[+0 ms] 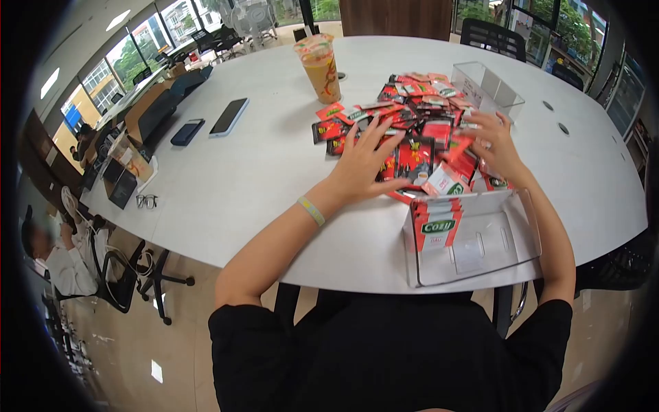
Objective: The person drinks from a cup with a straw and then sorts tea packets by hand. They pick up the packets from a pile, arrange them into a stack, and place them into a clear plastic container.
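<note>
A heap of red and black sachets (415, 159) lies loosely piled on the white table. My left hand (360, 165) rests over the heap's left side, fingers spread and nothing held in them. On the right side, my right hand (500, 145) reaches over the heap with its fingers apart and slightly blurred. A blurred red sachet (458, 146) is right at its fingertips. Close in front of me stands a clear plastic box (494, 254), with several red and white Cozy sachets (436, 230) upright at its left end.
Behind the heap stands another clear box (504, 99). A drink cup (320, 72) is at the back. Toward the left lie a phone (229, 117), a dark blue case (187, 132) and glasses (146, 201), near another cup (130, 156). A person (68, 264) sits at the far left.
</note>
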